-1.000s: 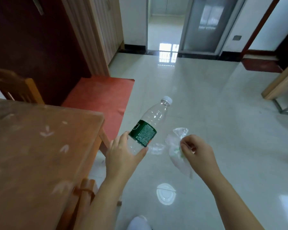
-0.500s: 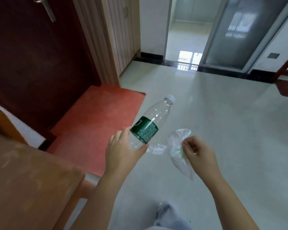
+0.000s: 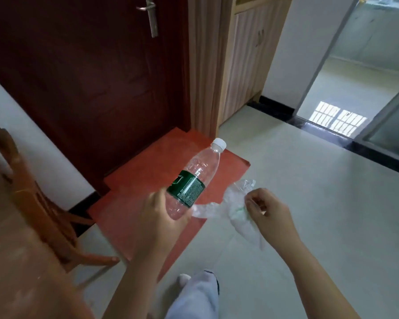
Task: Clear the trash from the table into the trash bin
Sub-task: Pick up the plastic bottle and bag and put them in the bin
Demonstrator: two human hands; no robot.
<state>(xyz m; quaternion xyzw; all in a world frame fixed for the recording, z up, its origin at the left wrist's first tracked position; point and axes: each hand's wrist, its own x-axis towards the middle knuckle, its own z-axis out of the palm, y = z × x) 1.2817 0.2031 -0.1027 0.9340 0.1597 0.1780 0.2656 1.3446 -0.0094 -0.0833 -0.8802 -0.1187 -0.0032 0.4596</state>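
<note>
My left hand (image 3: 161, 217) grips the lower part of a clear plastic bottle (image 3: 197, 178) with a green label and a white cap; the bottle tilts up and to the right, over the floor. My right hand (image 3: 268, 210) pinches a crumpled clear plastic wrapper (image 3: 234, 203) that hangs between the two hands. The wooden table (image 3: 16, 261) fills the lower left corner, blurred. No trash bin is in view.
A dark red door (image 3: 90, 77) with a metal handle stands ahead, a red mat (image 3: 148, 180) before it. A wooden chair (image 3: 39, 203) sits at the left by the table. A wooden cabinet (image 3: 244, 61) is right of the door; pale floor tiles and a doorway lie to the right.
The view has swung left and away from the table: the door and chair have come into view. Both hands keep the same hold on the bottle and the wrapper. A leg steps forward below.
</note>
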